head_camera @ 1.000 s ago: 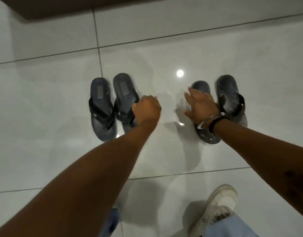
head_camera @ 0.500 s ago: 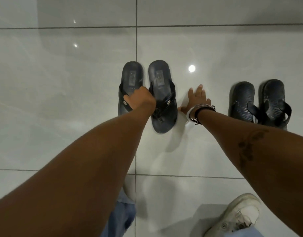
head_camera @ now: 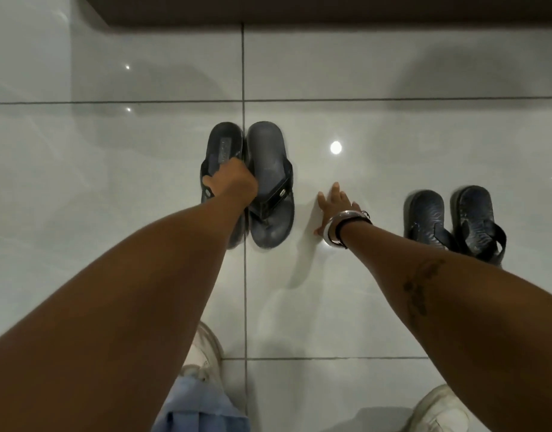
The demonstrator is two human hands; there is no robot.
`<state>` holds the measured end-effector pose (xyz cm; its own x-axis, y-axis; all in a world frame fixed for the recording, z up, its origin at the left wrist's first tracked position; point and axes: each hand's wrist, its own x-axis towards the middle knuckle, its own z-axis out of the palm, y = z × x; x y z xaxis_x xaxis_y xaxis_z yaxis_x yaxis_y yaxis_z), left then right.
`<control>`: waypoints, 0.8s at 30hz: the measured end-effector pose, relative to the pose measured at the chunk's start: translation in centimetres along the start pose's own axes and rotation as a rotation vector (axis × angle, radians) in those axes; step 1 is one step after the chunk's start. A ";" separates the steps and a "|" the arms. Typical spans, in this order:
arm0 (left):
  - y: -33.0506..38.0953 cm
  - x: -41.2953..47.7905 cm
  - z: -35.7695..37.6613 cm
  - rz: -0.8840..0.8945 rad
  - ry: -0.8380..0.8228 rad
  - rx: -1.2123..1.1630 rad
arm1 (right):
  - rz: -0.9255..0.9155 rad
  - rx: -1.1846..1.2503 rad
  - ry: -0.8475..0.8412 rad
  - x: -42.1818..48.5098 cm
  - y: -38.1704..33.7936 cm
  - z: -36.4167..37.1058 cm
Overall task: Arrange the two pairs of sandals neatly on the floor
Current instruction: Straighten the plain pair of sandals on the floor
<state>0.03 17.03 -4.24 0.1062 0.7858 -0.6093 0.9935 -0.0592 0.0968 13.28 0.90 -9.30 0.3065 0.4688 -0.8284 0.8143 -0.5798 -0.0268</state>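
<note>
Head view: glossy pale tiled floor point(head_camera: 112, 188) with dark grout lines and light glare, a dark brown baseboard point(head_camera: 330, 9) along the far edge. Flip-flop pair point(head_camera: 270, 182) lies side by side on a grout line; your left hand point(head_camera: 232, 185) is closed around its left sandal's strap. Slide pair point(head_camera: 455, 222) sits well apart to the right; your right hand point(head_camera: 335, 207) lies flat, fingers spread, on the floor between pairs, holding nothing.

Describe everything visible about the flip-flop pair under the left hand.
The flip-flop pair is dark grey with black straps carrying small metal tags; the material looks like rubber or foam. Both lie flat, soles down, side by side and touching, straddling a grout line of the glossy tiled floor, toe ends toward the person. The left hand rests across their straps, fingers on the left one, whose insole bears a rectangular label. The right hand lies flat on the floor beside them, not touching.
</note>
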 end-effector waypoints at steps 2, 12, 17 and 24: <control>0.9 1.0 -1.1 -0.003 -0.012 -0.041 | -0.006 0.005 -0.012 0.1 0.2 0.2; 3.1 3.3 -2.5 -0.028 -0.030 -0.058 | 0.001 0.003 -0.032 0.5 0.5 0.7; 3.1 3.9 -1.7 -0.021 -0.021 0.020 | -0.012 0.027 -0.010 0.0 1.1 0.9; 4.8 1.8 0.5 0.029 0.198 0.286 | -0.090 0.095 -0.067 -1.0 2.2 0.1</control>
<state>5.04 17.85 -5.22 0.1524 0.8837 -0.4426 0.9643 -0.2311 -0.1295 14.76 -0.91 -8.57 0.1985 0.4780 -0.8557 0.7856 -0.5996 -0.1528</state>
